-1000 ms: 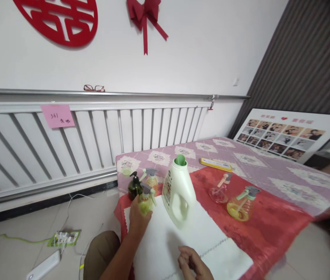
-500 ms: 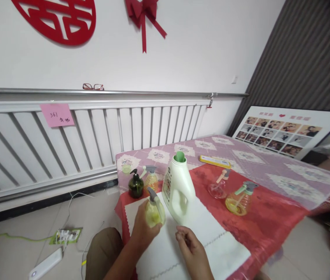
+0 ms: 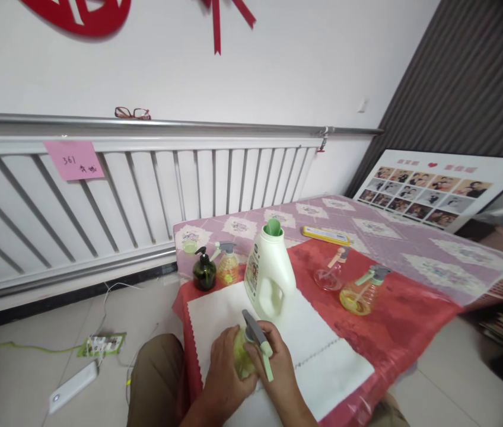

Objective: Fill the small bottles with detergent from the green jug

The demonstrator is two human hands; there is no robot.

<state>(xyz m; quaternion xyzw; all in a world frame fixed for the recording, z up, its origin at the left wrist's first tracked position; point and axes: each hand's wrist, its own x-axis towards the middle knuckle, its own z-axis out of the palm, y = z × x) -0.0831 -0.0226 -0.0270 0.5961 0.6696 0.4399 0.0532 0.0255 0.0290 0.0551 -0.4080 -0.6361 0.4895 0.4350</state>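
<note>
Low over the white cloth [image 3: 322,370], my left hand [image 3: 223,369] is wrapped round the body of a small spray bottle [image 3: 241,356] with pale yellow-green liquid. My right hand [image 3: 278,363] closes round the neck of the same bottle, just under its grey and green trigger head, partly hiding it. Just beyond my hands stands a pale green detergent jug [image 3: 278,267], its mouth uncapped and green inside. Left of the jug are a dark green pump bottle [image 3: 204,276] and another spray bottle [image 3: 228,270] with yellow contents.
On the red cloth [image 3: 394,332] at right stand a clear spray bottle [image 3: 328,279] and one with yellow liquid [image 3: 356,302]. A yellow flat box [image 3: 326,235] lies behind. The white radiator [image 3: 189,190] borders the table's far left; a power strip [image 3: 100,345] lies on the floor.
My right hand has come up from the cloth and taken hold of the spray bottle's neck. The bottle has moved nearer to me and turned, its trigger now pointing right. The view has tipped downward.
</note>
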